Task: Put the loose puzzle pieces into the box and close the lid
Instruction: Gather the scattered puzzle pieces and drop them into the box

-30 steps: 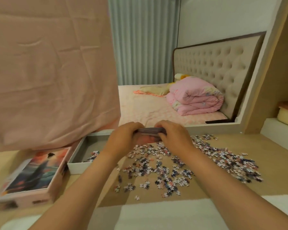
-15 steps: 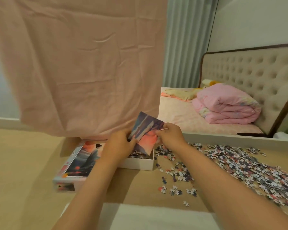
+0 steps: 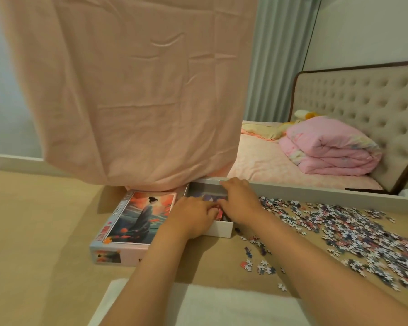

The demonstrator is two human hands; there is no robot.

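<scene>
- White cardboard box (image 3: 218, 229) is sitting near the far edge of the tan floor (image 3: 45, 231), up by the bed frame. Its lid (image 3: 137, 215) is lying picture-up just beside it on the left.
- Head view: both hands are working inside the box, tucking in a printed sheet (image 3: 212, 197).
- The left hand (image 3: 193, 214) is curling its fingers round the sheet's near, reddish edge. The right hand (image 3: 239, 203) is lying spread over the sheet with its fingers straight and reaching the far wall, and it's gripping nothing as far as I can tell.
- To do this bit well, I'd be pressing the sheet flat to the bottom so it isn't bowing up and eating space. I'd also be keeping its corners from folding against the walls.
- The loose puzzle pieces (image 3: 351, 229) are sprawling across the floor towards its right edge, well outside the box. So the real job is barely getting going, and the lid is waiting its turn.
- What's changing: half a second ago the sheet was being held up, tilted above the box, and now it's going down inside. A second ago both hands were over the pile of pieces.
</scene>
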